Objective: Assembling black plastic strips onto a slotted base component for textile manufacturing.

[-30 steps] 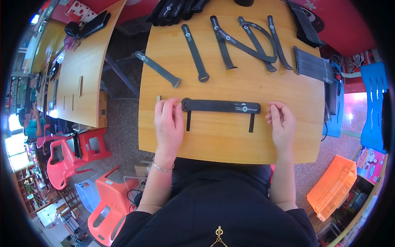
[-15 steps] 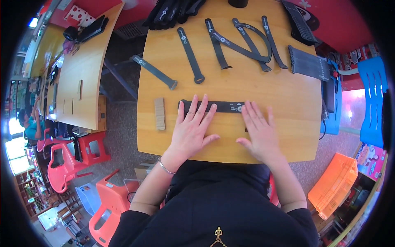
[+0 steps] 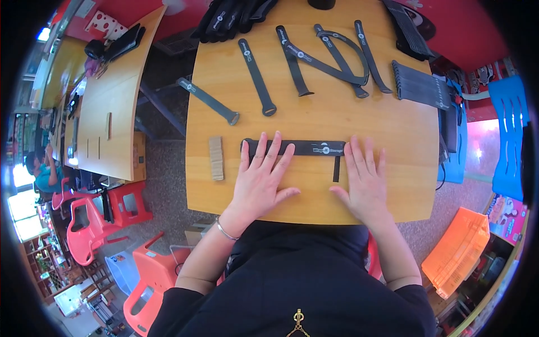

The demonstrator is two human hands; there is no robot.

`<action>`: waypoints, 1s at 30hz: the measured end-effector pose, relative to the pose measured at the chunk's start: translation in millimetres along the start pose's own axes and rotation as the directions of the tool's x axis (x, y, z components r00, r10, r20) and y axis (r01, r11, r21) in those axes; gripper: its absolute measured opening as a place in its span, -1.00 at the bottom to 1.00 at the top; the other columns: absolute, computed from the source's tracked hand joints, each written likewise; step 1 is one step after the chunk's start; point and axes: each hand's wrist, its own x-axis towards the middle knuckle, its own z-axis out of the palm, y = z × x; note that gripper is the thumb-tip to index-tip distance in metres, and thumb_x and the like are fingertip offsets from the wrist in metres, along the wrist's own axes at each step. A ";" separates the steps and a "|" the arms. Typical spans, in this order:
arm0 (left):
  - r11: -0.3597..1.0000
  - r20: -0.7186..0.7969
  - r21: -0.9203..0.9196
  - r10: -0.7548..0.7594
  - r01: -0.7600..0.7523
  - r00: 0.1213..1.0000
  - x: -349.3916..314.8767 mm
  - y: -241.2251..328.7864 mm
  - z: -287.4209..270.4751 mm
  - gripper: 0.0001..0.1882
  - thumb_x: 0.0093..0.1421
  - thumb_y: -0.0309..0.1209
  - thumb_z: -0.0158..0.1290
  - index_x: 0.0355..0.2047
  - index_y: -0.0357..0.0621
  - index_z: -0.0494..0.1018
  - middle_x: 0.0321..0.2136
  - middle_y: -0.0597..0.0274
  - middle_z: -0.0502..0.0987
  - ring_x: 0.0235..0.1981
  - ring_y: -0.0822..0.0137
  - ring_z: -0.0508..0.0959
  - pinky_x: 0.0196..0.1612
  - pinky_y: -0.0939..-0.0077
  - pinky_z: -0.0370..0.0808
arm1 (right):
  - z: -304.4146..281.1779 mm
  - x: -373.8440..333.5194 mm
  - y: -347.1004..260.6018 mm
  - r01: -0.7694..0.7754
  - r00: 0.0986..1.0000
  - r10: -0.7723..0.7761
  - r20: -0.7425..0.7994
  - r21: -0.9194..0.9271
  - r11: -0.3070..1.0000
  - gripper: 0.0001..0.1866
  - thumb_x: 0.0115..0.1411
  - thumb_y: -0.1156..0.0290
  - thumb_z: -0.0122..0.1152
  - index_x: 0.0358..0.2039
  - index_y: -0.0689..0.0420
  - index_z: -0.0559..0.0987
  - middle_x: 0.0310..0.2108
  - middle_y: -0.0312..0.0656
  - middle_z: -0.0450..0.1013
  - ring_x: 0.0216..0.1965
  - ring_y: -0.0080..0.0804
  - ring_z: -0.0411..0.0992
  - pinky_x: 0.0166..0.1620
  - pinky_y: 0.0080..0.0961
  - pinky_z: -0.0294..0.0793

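A black strap with white print lies flat and crosswise in front of me on the wooden table. Spread fingers of my left hand rest on its left part, just short of the rounded end. My right hand lies flat at the strap's right end, fingers stretched out and covering whatever is under them. Between the hands, a short narrow black strip extends toward me from below the strap. Left of my left hand lies a light-brown ridged strip, apart from it.
Several loose black straps are spread over the far half. A dark pile of straps sits at the far left edge, with a neat row of straps at the right. Red chairs and an orange crate stand beside the table.
My right hand has slid to the right along the strap, uncovering more of its print and the narrow black strip. My left hand has stayed nearly in place.
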 end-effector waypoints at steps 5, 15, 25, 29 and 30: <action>0.999 0.038 -0.045 0.005 -0.003 0.999 1.7 1.4 -10.1 -0.16 0.06 0.15 -0.04 0.23 -0.08 0.10 0.28 -0.02 -0.05 0.30 -0.05 -0.09 0.26 -0.10 -0.24 | 10.4 -2.6 24.8 0.058 0.985 0.009 -0.170 0.388 0.920 -0.28 0.05 0.26 0.22 0.19 0.22 0.20 0.22 -0.06 0.12 0.27 -0.16 0.01 0.28 -0.19 -0.08; 0.913 -0.384 -0.409 -0.181 0.009 0.906 78.0 2.1 -33.0 -0.59 -0.03 -0.38 0.19 -0.13 -0.19 0.42 -0.31 0.08 0.49 -0.27 0.15 0.52 -0.25 0.42 0.46 | -40.2 61.2 21.1 0.055 0.918 0.233 -0.319 0.688 0.724 -0.72 0.13 0.55 0.08 -0.10 0.17 0.46 0.07 -0.09 0.30 -0.08 -0.31 0.39 -0.10 -0.53 0.43; 0.764 -0.301 -0.636 -0.373 0.107 0.878 104.9 -26.1 -28.9 -0.87 0.14 -0.46 0.04 -0.29 -0.20 0.44 -0.59 0.16 0.54 -0.58 0.34 0.56 -0.52 0.56 0.42 | -4.7 139.0 9.7 0.285 0.886 -0.136 -0.443 0.290 0.914 -0.61 0.04 0.59 0.09 -0.06 0.28 0.42 0.09 0.00 0.27 0.12 -0.10 0.22 0.14 -0.34 0.26; 0.466 -0.215 -0.884 -0.490 0.046 0.845 90.8 -33.3 -47.9 -0.90 0.17 -0.47 0.03 -0.33 -0.23 0.44 -0.63 0.14 0.54 -0.53 0.48 0.58 -0.49 0.67 0.44 | -1.2 143.6 0.1 0.278 0.892 -0.120 -0.436 0.321 0.905 -0.62 0.07 0.53 0.10 -0.05 0.26 0.42 0.06 0.00 0.29 0.11 -0.12 0.24 0.13 -0.34 0.27; 0.465 -0.215 -0.884 -0.493 0.047 0.843 87.6 -34.5 -52.9 -0.90 0.17 -0.47 0.03 -0.33 -0.23 0.44 -0.63 0.14 0.54 -0.53 0.48 0.58 -0.49 0.67 0.44 | 0.8 143.7 -1.1 0.281 0.892 -0.123 -0.435 0.321 0.905 -0.62 0.07 0.53 0.10 -0.05 0.26 0.42 0.06 0.00 0.29 0.11 -0.12 0.24 0.13 -0.34 0.27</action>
